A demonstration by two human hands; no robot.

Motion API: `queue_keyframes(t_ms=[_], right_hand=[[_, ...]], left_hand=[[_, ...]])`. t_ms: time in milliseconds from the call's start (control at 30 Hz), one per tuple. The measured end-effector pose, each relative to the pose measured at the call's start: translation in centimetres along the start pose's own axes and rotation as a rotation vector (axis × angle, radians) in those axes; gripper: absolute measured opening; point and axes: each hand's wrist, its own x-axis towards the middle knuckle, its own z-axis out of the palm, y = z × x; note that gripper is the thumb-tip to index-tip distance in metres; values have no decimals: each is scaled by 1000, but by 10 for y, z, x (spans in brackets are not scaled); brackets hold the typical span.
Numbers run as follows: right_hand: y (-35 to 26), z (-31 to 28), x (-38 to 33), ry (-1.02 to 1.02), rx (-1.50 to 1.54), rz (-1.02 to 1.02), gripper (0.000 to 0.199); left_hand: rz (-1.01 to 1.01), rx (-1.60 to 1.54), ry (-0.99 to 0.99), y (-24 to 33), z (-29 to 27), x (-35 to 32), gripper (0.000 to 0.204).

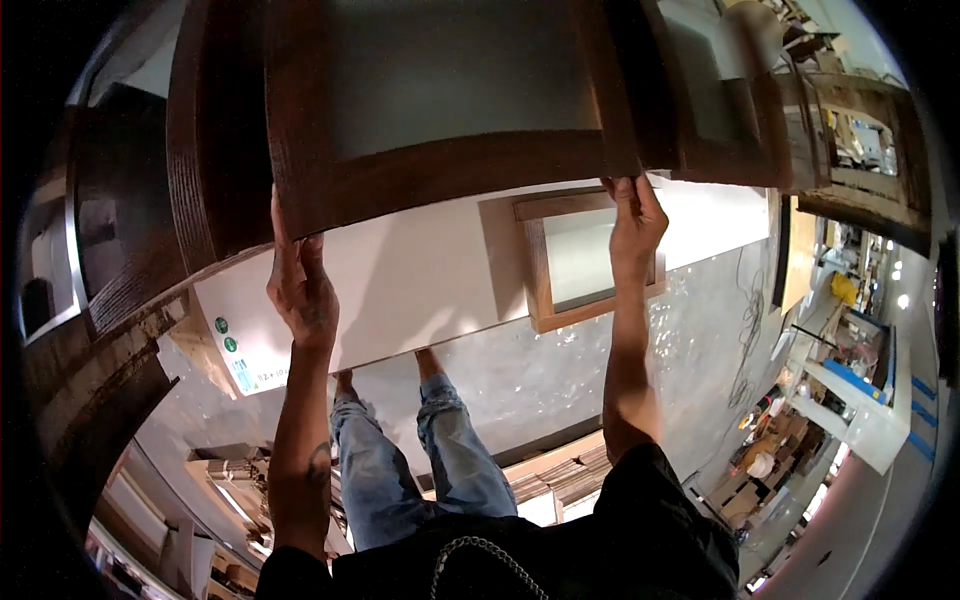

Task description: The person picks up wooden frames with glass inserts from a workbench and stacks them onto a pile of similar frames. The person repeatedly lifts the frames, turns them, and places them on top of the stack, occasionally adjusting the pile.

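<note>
A dark brown wooden framed panel (450, 172) with a dull grey, glass-like centre is held up in front of me. My left hand (303, 295) grips its lower left corner, thumb at the bottom edge and fingers along the side. At the lower right corner, my right hand (638, 225) pinches the frame between thumb and fingers. Below the panel lies a long white board (400, 300). A smaller brown wooden frame (538, 265) with a pale glassy pane rests against or on that board, partly behind my right wrist. The held panel's upper edge is out of view.
Similar dark frames stand to the left (190, 150) and right (740, 165) of the held panel. Grey floor (520, 375) lies around my legs, with thin cables (745, 340) on it. A white bench (860, 430) is at the right; stacked flat pieces (570, 478) lie behind me.
</note>
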Motion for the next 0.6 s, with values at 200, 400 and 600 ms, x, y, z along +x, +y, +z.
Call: queue_keyframes(t_ms=[200, 400, 600], right_hand=[[8, 1, -4, 86, 150, -49, 25], [35, 14, -15, 58, 209, 125, 32], [87, -25, -132, -127, -189, 387, 42]], left_hand=[[-189, 86, -34, -4, 2, -7, 37], [-332, -248, -99, -39, 0, -11, 43], [-275, 181, -235, -31, 34, -99, 47]])
